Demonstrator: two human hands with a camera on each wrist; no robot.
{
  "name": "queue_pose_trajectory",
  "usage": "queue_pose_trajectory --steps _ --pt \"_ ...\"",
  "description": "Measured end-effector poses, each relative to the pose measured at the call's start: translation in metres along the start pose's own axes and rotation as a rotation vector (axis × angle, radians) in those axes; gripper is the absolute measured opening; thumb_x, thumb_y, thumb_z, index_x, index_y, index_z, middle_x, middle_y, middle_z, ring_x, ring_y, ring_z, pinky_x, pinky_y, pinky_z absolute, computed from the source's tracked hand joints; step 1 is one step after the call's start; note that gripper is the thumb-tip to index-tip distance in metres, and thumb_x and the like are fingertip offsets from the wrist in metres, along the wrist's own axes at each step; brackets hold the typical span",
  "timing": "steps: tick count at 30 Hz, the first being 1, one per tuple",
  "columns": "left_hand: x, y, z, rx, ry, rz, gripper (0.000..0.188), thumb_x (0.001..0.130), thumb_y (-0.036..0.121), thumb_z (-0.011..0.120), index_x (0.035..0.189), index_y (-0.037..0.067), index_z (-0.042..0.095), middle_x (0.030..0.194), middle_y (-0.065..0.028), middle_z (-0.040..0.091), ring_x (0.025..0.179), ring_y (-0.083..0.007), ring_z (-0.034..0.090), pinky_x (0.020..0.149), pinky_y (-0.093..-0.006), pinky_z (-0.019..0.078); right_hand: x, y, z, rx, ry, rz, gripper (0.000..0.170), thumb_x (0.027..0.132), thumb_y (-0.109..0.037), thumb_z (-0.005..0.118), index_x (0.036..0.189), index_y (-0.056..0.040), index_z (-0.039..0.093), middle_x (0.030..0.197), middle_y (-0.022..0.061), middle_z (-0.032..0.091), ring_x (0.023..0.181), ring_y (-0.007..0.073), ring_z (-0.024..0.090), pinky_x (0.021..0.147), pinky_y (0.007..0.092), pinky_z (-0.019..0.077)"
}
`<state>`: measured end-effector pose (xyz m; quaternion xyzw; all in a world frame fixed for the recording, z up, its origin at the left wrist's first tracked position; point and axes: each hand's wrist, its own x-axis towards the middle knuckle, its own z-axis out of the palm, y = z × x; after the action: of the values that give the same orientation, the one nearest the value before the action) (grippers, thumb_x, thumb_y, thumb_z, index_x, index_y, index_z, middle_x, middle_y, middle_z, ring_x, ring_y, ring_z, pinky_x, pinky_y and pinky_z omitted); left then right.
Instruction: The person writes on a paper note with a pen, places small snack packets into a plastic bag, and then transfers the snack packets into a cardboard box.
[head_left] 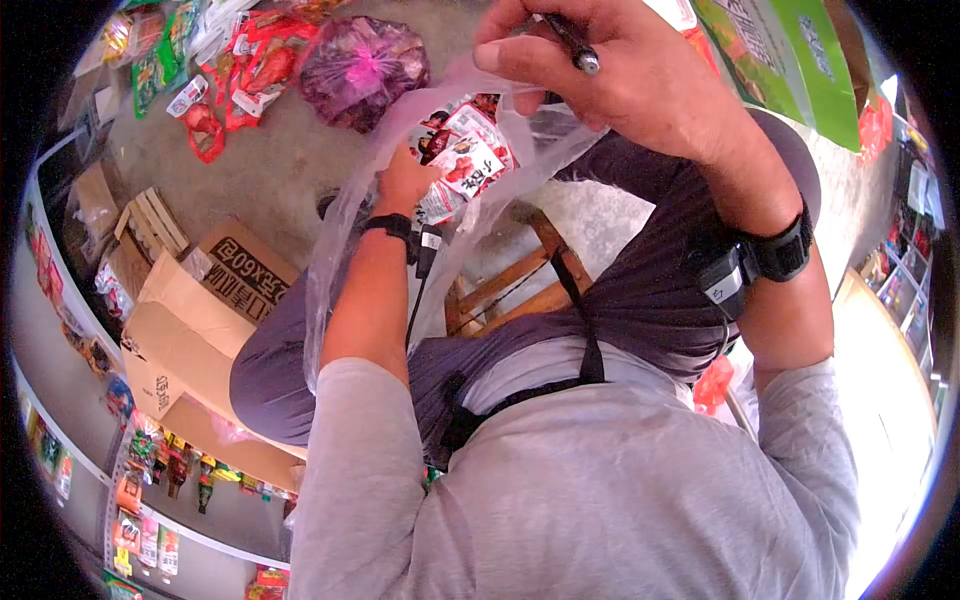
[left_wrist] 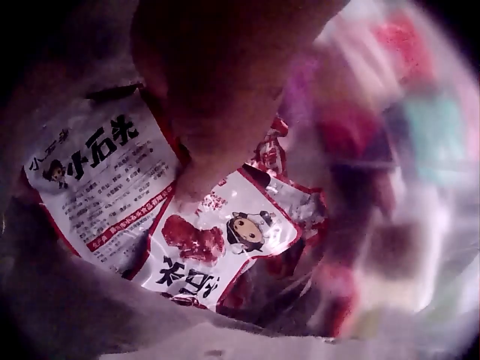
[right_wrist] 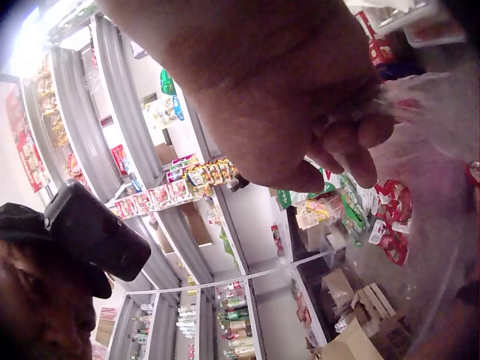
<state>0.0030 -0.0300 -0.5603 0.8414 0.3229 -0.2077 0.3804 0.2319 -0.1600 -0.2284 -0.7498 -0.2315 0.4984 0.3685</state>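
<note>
A clear plastic bag [head_left: 345, 220] hangs with its mouth up between the thighs, holding several white-and-red packets [head_left: 470, 165]. Inside it, my left hand [head_left: 405, 180] pinches the edge of one packet [left_wrist: 217, 240]; some of its fingers are hidden. Beside that packet in the left wrist view lies another printed packet [left_wrist: 105, 180]. At the top of the head view my right hand [head_left: 640, 85] grips the bag's rim with curled fingers. A black pen-like object [head_left: 575, 45] rests across that hand. In the right wrist view plastic film [right_wrist: 435, 105] runs from the fingers [right_wrist: 352, 142].
Beyond the bag lies a dark bundle in purple plastic [head_left: 365, 70], with red packages [head_left: 265, 70] to its left. A wooden stool [head_left: 500, 290] stands below the bag. Open cardboard boxes [head_left: 180, 330] and stocked shelves [head_left: 60, 370] are at the left, a green package [head_left: 790, 60] at upper right.
</note>
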Motion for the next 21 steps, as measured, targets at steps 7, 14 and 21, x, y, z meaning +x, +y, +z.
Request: queue_pose_trajectory --steps 7,14,21 --pt "0.009 -0.002 -0.003 0.048 -0.115 -0.076 0.107 0.060 0.033 0.091 0.146 -0.004 0.039 0.135 -0.0277 0.057 0.124 -0.0387 0.057 0.107 -0.0410 0.0444 -0.001 0.011 -0.008 0.124 -0.040 -0.134 0.017 0.097 -0.016 0.062 0.099 0.0000 0.065 0.074 0.0021 0.064 0.070 0.0080 0.056 0.064 0.0261 0.0462" --pt "-0.003 0.010 0.018 0.300 -0.360 0.207 0.040 0.076 0.032 0.071 0.102 0.001 0.074 0.113 -0.0266 0.067 0.105 -0.0419 0.065 0.095 -0.0471 0.0517 0.002 0.020 -0.002 0.112 -0.009 -0.204 0.014 0.096 -0.013 0.063 0.100 -0.0003 0.065 0.076 0.0025 0.065 0.072 0.0084 0.057 0.066 0.0260 0.0473" --pt "-0.052 0.024 0.015 0.465 -0.373 0.545 0.021 0.088 0.012 0.055 0.092 0.002 0.073 0.100 -0.0221 0.065 0.095 -0.0385 0.068 0.085 -0.0484 0.0555 -0.002 0.001 -0.005 0.017 -0.029 -0.017 0.016 0.096 -0.015 0.063 0.100 0.0000 0.065 0.077 0.0041 0.066 0.073 0.0101 0.059 0.067 0.0272 0.0480"
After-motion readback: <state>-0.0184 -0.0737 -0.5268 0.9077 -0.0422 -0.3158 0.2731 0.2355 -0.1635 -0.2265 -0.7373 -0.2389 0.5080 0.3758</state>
